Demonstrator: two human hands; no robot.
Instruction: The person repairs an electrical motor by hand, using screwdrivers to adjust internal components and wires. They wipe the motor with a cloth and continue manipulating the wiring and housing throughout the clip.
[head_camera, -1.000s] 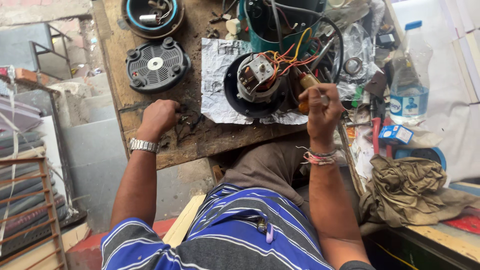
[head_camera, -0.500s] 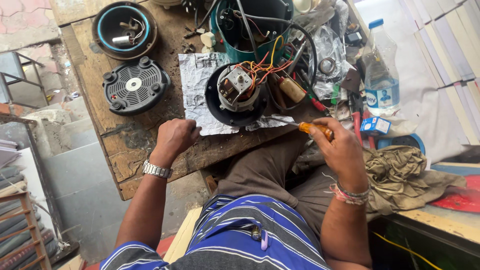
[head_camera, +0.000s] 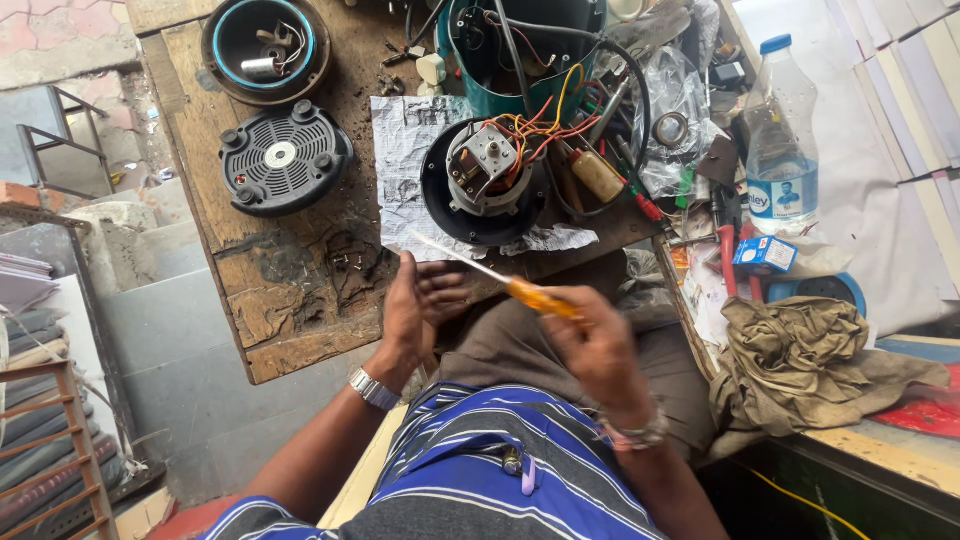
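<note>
Both hands have come back off the bench and now meet over the lap, just below the open motor (head_camera: 490, 175). Right hand (head_camera: 590, 345) has its fingers wrapped round the orange handle of the screwdriver (head_camera: 500, 283), its shaft slanting up-left toward the motor. Left hand (head_camera: 415, 310) is open, fingers loosely spread, palm beside the shaft. That motor sits bared in its black housing on crumpled paper (head_camera: 405, 170), wires spilling out. Left of it lie loose screws (head_camera: 350, 262) and the removed vented black cover (head_camera: 283, 160). Looks like stripping down is done; refitting is not.
</note>
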